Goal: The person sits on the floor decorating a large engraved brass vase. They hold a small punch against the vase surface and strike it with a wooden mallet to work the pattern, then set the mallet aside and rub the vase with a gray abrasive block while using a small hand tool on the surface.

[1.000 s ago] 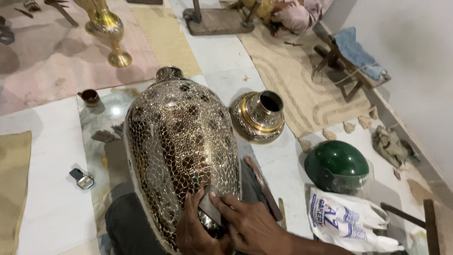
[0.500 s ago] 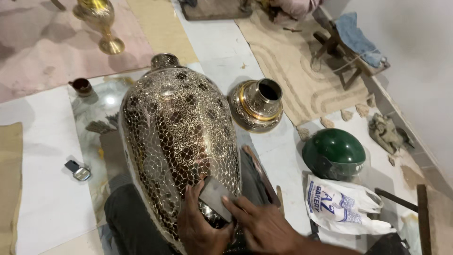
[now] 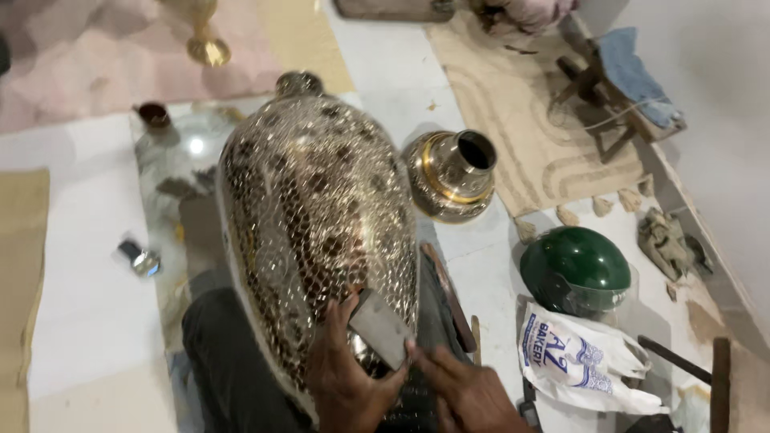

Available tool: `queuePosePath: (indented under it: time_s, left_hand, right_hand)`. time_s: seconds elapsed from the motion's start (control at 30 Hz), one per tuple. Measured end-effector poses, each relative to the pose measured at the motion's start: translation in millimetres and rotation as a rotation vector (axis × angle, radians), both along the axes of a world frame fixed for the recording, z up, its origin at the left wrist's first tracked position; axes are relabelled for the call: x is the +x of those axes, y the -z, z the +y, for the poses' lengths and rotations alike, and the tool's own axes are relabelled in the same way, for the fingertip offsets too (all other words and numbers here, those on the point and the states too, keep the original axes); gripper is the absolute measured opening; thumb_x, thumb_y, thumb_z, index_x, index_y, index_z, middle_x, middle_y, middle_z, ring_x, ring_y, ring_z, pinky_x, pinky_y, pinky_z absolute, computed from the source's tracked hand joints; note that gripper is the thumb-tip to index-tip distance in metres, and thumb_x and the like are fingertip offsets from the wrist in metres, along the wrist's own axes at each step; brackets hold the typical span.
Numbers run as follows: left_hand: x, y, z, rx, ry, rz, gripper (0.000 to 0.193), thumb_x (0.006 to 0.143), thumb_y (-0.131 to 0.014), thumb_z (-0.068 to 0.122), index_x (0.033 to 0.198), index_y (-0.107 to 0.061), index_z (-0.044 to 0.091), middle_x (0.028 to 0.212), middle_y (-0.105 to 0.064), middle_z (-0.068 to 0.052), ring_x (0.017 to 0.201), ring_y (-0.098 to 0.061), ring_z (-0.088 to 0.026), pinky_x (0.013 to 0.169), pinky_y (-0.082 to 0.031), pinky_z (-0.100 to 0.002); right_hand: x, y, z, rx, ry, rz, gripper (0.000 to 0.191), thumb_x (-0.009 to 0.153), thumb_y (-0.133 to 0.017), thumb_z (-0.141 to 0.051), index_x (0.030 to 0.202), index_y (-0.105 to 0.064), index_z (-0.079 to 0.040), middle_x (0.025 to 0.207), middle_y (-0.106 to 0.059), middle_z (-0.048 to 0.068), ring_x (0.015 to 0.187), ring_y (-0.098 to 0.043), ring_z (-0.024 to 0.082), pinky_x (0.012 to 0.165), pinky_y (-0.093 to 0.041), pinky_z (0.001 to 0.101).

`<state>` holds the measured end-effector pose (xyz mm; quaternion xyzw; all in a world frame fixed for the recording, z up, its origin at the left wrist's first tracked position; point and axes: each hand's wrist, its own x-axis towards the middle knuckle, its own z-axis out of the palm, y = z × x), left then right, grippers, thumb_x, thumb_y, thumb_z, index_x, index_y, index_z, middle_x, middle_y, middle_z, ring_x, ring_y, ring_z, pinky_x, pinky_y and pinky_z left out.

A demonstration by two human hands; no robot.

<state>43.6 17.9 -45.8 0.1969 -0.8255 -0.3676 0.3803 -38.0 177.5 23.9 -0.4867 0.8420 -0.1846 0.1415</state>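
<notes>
The big patterned vase [image 3: 313,232] lay tilted across the person's lap, neck pointing away. The left hand [image 3: 345,377] pressed against its lower body, fingers curled round a flat grey tool [image 3: 378,329] held against the metal. The right hand [image 3: 465,393] pinched the same tool from the other side. A smaller brass pot [image 3: 451,176] stood just beside the vase on the floor, and a green helmet [image 3: 575,269] sat near a printed plastic bag [image 3: 577,361] to the right.
</notes>
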Motion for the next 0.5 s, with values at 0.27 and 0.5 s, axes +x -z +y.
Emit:
queuePosePath:
  time_s: [0.27, 0.5]
  left_hand:
    - [11.5, -3.5, -1.7, 0.034, 0.077, 0.007, 0.120, 0.067, -0.093, 0.034, 0.154, -0.022, -0.008, 0.140, -0.060, -0.023, 0.124, -0.062, -0.040, 0.107, -0.049, -0.050]
    - [8.0, -9.0, -4.1, 0.033, 0.084, 0.021, 0.117, 0.074, -0.093, 0.034, 0.156, -0.019, -0.008, 0.140, -0.061, -0.024, 0.126, -0.062, -0.039, 0.108, -0.047, -0.049]
  right_hand:
    - [-6.5, 3.5, -13.7, 0.101, -0.002, -0.002, 0.080, 0.074, -0.062, -0.003, 0.152, -0.044, -0.005, 0.113, -0.062, 0.016, 0.069, -0.065, 0.038, 0.054, -0.053, 0.0468]
    - [-4.4, -0.8, -22.9, 0.058, -0.076, 0.164, 0.078, 0.077, -0.062, -0.005, 0.152, -0.043, -0.003, 0.103, -0.060, 0.012, 0.066, -0.066, 0.032, 0.058, -0.048, 0.0508]
